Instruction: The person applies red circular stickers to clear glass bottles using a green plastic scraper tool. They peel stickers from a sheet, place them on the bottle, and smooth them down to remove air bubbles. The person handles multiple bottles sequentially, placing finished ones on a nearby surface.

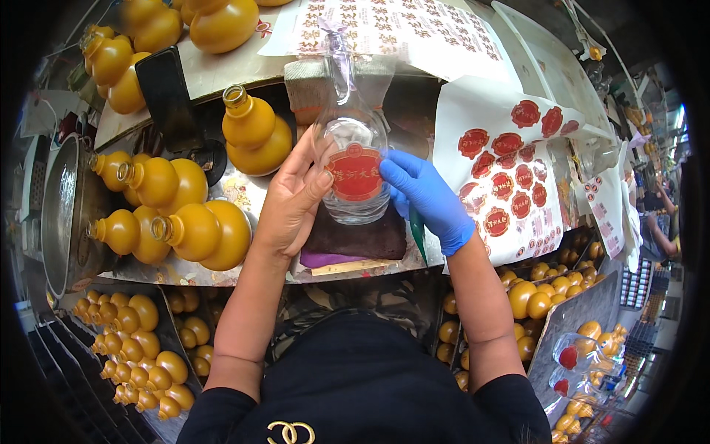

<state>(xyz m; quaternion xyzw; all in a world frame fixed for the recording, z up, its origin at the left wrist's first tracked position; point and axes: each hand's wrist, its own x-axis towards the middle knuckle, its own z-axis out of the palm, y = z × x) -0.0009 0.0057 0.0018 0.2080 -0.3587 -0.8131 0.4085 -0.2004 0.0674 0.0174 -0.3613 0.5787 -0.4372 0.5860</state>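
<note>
Between my two hands is a clear glass bottle [362, 213] with a long neck and a round body. A red label [355, 174] with a gold edge faces me on its front. My bare left hand [294, 200] grips the bottle's left side, the thumb beside the label. On the other side, my right hand [430, 194] in a blue glove presses its fingers against the label's right edge. A pointed green tool [417, 234] sticks out below that palm; its upper part is hidden. Under the bottle lies a dark brown folded cloth or pad [353, 240].
Sheets of red labels [510, 177] lie to the right, and another printed sheet [384, 33] at the back. Yellow gourd-shaped bottles [211, 235] stand at the left, near a metal basin [70, 214] and a phone [166, 96] on a stand. Crates of yellow gourd bottles [137, 348] flank me below.
</note>
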